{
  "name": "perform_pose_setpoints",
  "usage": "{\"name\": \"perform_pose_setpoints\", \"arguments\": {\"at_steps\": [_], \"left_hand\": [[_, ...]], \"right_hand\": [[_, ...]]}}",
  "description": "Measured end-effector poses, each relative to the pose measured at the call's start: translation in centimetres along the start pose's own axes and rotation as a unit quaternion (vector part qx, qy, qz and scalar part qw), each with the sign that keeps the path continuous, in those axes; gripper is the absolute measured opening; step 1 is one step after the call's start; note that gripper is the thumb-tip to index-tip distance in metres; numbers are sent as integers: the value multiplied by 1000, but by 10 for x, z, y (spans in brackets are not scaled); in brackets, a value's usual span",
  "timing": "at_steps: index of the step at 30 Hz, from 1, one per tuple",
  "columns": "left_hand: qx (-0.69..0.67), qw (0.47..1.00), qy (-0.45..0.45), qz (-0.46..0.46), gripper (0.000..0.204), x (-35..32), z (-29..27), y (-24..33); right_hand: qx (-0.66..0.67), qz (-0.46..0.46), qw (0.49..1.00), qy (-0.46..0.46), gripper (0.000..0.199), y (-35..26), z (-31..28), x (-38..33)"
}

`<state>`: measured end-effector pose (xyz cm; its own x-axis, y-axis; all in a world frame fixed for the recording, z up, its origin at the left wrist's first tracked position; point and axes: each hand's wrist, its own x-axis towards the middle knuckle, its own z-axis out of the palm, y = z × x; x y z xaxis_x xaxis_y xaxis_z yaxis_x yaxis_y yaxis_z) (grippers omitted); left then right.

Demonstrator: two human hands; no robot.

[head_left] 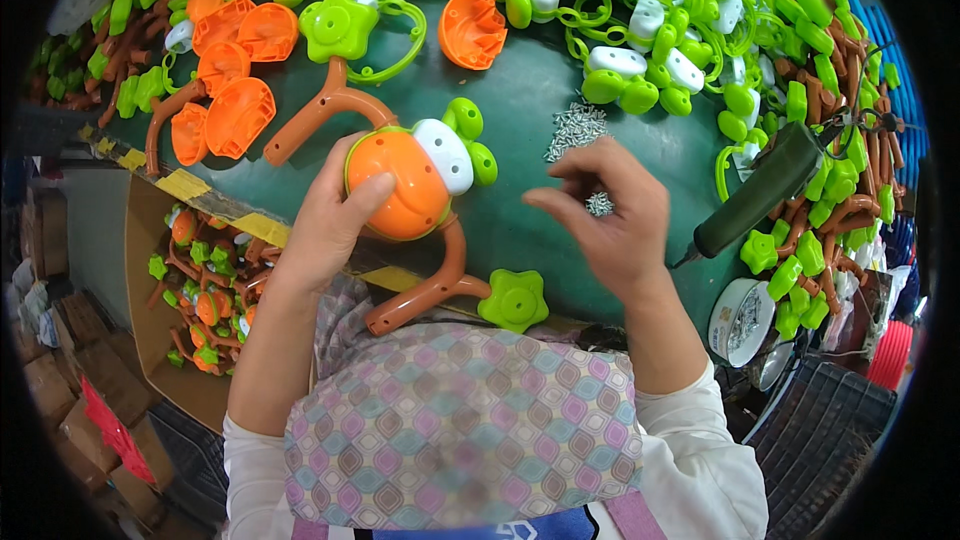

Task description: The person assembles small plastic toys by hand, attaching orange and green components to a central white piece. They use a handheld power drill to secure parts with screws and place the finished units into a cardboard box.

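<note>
My left hand is closed around a toy's round orange shell, thumb on its face. The shell has a lime-green rim, a white block with green knobs on its upper right, and forked brown branch pieces at the upper left and below. A green star-shaped flower tips the lower branch; another green flower tops the upper one. My right hand is curled, thumb pointing left, with a small cluster of silver screws in its hollow. Just beyond it lies a pile of screws on the green tabletop.
Loose orange shells and brown branches lie at the left. Green and white parts heap along the back and right. A dark electric screwdriver hangs at the right, above a white tub of screws. A cardboard box of toys stands lower left.
</note>
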<state>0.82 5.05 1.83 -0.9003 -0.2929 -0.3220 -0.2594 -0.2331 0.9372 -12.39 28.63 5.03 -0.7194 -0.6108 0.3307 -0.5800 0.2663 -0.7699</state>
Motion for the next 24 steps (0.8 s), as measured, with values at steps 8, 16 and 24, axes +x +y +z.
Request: {"name": "perform_pose_setpoints", "arguments": {"at_steps": [8,16,24], "left_hand": [[-63,997,-32,8,60,1,18,-12],[63,996,-22,-61,60,4,27,12],[60,997,-22,-44,59,5,26,9]], "right_hand": [[-116,-49,874,470,40,48,-109,-42],[242,143,940,193,74,71,-120,-59],[633,-39,769,75,104,-20,-12,2]]}}
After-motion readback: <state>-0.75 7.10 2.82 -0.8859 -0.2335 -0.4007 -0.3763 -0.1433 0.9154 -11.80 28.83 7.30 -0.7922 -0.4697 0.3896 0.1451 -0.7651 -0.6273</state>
